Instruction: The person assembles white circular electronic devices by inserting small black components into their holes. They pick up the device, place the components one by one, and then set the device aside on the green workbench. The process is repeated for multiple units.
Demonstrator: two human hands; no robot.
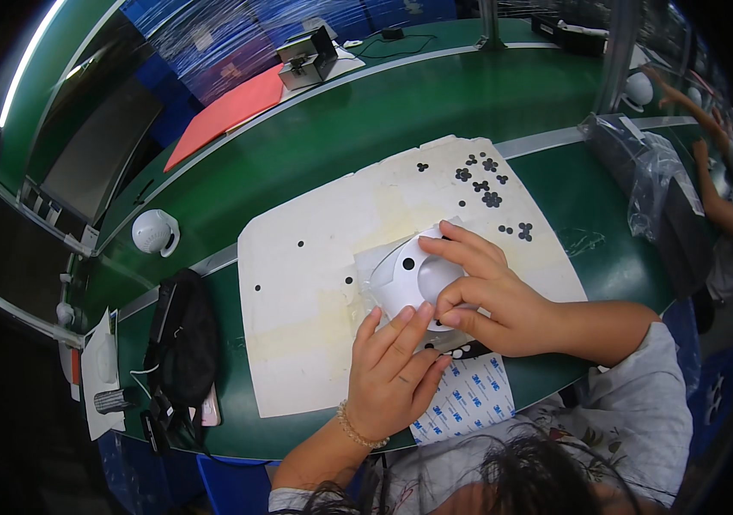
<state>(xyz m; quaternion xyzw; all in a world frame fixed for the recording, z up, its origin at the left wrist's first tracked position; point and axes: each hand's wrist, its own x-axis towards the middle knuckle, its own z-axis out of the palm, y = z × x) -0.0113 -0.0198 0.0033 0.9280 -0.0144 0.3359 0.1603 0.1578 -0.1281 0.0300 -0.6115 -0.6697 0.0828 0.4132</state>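
Observation:
A white, curved plastic part (390,292) with a round opening and black round pads (408,264) lies in front of me, over a clear bag or sheet (364,266). My left hand (390,369) has its fingertips on the part's lower left edge, its thumb below. My right hand (495,296) curls around the right side: an upper finger touches the top rim, while thumb and fingers pinch at the lower edge. Whether a small pad is between them is hidden. Beneath is a large, pale, worn cardboard sheet (298,360).
Loose black pads (492,199) cluster at the cardboard's upper right. Blue-printed backing paper (467,399) lies near my body. A black bag (182,343) sits left; a white round device (155,232) stands beyond. Grey packaging (632,180) lies right, near another person's arm (693,103).

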